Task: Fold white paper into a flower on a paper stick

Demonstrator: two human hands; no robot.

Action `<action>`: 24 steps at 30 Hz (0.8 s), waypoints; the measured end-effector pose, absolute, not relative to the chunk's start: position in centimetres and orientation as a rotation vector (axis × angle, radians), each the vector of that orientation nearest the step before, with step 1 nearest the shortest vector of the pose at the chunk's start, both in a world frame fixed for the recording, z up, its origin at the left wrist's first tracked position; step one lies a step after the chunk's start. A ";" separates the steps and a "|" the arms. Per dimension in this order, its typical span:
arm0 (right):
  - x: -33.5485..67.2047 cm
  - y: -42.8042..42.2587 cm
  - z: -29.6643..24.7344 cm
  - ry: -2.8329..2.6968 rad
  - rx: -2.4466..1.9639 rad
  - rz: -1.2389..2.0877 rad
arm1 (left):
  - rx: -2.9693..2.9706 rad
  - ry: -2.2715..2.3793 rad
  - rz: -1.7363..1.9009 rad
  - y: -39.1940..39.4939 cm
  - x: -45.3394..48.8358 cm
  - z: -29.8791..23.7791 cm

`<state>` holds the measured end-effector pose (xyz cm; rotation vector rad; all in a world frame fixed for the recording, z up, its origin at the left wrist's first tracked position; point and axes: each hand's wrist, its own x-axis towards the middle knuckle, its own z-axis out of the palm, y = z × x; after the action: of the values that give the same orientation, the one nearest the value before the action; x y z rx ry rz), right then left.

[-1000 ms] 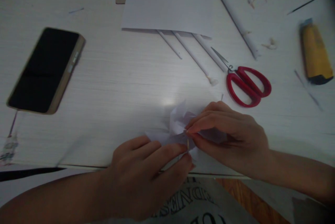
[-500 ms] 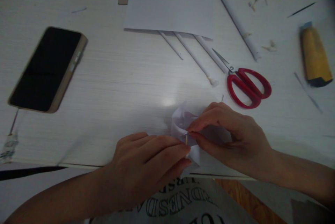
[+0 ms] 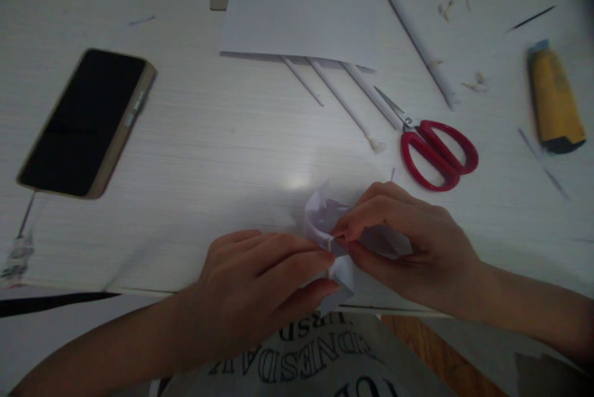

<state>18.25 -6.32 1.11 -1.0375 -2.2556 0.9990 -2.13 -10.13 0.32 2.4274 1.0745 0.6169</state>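
A folded, curled piece of white paper [image 3: 318,214] is between my hands near the table's front edge. My left hand [image 3: 273,273] is closed on its near left side, thumb below and fingers above. A thin yellowish strip [image 3: 329,245] shows on the paper beside my left fingertips. My right hand [image 3: 408,230] has its thumb and index finger pinched together at the paper's edge, just right of that strip. Whatever small thing may be between those two fingertips is hidden. Part of the paper lies behind my right hand.
Red-handled scissors [image 3: 439,153] lie beyond my right hand, their tip by rolled paper sticks [image 3: 338,97] under a white sheet [image 3: 301,10]. Another paper roll [image 3: 420,47], yellow tube [image 3: 557,100] and scraps [image 3: 476,83] lie right. A phone [image 3: 86,122] lies left.
My right thumb and index finger have shifted slightly at the paper's edge. My left hand keeps its hold almost unmoved. The view has shifted a little.
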 end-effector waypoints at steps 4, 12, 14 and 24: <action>18.2 -6.3 1.1 -2.265 -1.026 1.001 | 2.421 1.080 0.629 -10.1 -2.1 0.3; 18.3 -6.2 1.3 -2.278 -0.996 1.001 | 2.405 1.059 0.666 -9.5 -2.0 0.7; 18.4 -6.3 1.3 -2.284 -0.992 1.002 | 2.390 1.059 0.665 -9.4 -2.0 0.7; 18.4 -6.3 1.0 -2.314 -0.930 1.047 | 2.452 1.091 0.604 -9.3 -1.9 0.5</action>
<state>18.35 -6.26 1.03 -0.9301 -2.3137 1.0470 -1.88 -9.29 0.51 2.4519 1.0908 0.6040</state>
